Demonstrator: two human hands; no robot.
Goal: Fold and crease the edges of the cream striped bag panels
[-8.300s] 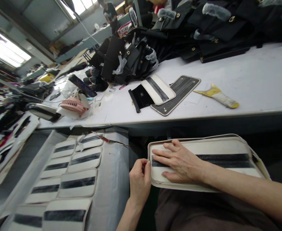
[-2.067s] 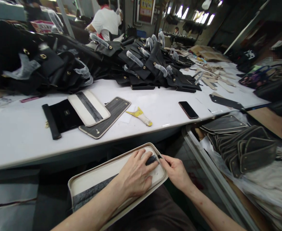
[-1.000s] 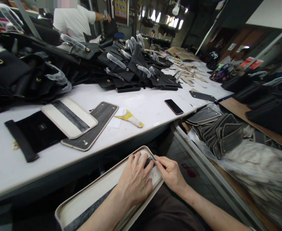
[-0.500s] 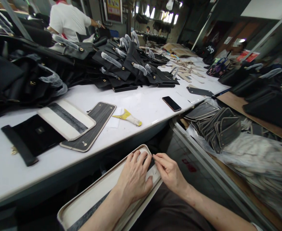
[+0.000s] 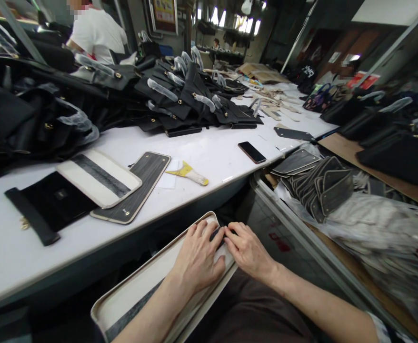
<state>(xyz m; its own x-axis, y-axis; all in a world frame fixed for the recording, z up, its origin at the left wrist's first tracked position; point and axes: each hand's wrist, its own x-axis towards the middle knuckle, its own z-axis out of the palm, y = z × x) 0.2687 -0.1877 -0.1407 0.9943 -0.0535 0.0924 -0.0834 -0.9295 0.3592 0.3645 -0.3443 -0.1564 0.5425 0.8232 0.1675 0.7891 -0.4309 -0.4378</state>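
Note:
A cream panel with a dark grey stripe [image 5: 143, 295] lies across my lap, below the table edge. My left hand [image 5: 198, 257] rests flat on its right end, fingers spread, pressing it down. My right hand [image 5: 246, 250] sits against the panel's right edge, fingertips pressed together at the rim where the stripe ends, touching my left fingertips. Whatever the right fingers pinch is too small to name.
On the white table [image 5: 209, 157] lie a matching cream panel [image 5: 100, 176], a grey panel [image 5: 134, 188], a black piece [image 5: 48, 202], a yellow scraper [image 5: 189, 174] and a phone [image 5: 252, 152]. Black bags are piled behind. Stacked grey panels [image 5: 319, 183] sit at right. A person in white stands far back.
My right hand has slid left along the panel's end and now meets the left fingertips. The left hand stays pressed on the panel. The view has shifted slightly.

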